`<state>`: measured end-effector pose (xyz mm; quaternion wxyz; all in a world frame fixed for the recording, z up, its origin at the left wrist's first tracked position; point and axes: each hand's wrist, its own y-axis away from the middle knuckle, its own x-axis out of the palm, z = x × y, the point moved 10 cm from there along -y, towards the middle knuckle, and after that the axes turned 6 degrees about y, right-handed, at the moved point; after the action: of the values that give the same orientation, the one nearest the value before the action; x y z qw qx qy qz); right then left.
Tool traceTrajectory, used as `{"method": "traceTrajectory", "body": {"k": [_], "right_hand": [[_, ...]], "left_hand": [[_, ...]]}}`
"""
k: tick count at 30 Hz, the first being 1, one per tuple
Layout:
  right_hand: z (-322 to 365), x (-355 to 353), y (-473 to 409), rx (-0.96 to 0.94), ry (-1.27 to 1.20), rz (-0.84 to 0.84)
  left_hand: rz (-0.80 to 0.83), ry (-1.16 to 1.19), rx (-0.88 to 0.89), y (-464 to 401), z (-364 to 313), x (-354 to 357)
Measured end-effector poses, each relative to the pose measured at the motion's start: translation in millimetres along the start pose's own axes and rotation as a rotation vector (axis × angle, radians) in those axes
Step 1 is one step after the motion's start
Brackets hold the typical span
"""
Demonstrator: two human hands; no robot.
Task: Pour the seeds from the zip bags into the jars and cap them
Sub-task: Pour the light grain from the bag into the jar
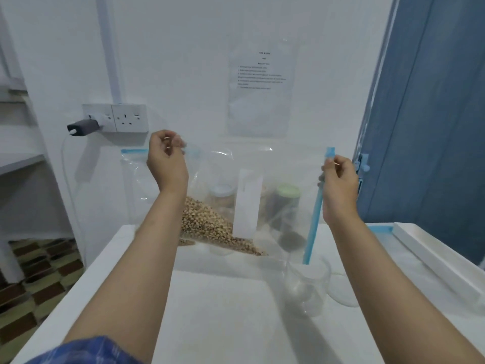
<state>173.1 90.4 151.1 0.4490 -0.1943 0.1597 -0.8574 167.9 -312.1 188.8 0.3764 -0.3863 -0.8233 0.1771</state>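
Seen from the head camera: holding a clear zip bag (pixel 236 190) up above the white desk (pixel 223 311), tilted, with tan seeds (pixel 210 227) heaped in the low corner on the left side. Left hand (pixel 168 161) raised, fingers (pixel 179 143) curled and pinching the bag's upper edge near its blue zip strip (pixel 315 211). Right hand (pixel 339 185) raised on the other side, fingers pinching the same strip, which runs steeply down from that grip to end just over the mouth of an empty glass jar (pixel 307 287) standing uncapped on the desk, near the right forearm. Glimpsed through the plastic at the back of the desk: two capped jars, one with a pale lid (pixel 221 191), one with a green lid (pixel 287 191) and dark contents. No loose cap clearly made out. On the wall behind, a double socket (pixel 115 118) with a plug in it and a printed sheet (pixel 262 88). Judged as the pouring step just being set up: bag aloft, whether the zip is already parted not clear, seeds nowhere near the mouth yet. Next move calls for opening or spreading the mouth over the jar, then raising the left corner so the seeds slide down along the strip side without spilling past the rim.
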Motion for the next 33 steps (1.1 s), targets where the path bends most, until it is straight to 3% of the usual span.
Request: {"method": "traceTrajectory", "body": {"k": [33], "right_hand": [[-28, -20, -1, 0.105, -0.222, 0.051]], "left_hand": [[0.051, -0.042, 0.077, 14, -25, 53]]}}
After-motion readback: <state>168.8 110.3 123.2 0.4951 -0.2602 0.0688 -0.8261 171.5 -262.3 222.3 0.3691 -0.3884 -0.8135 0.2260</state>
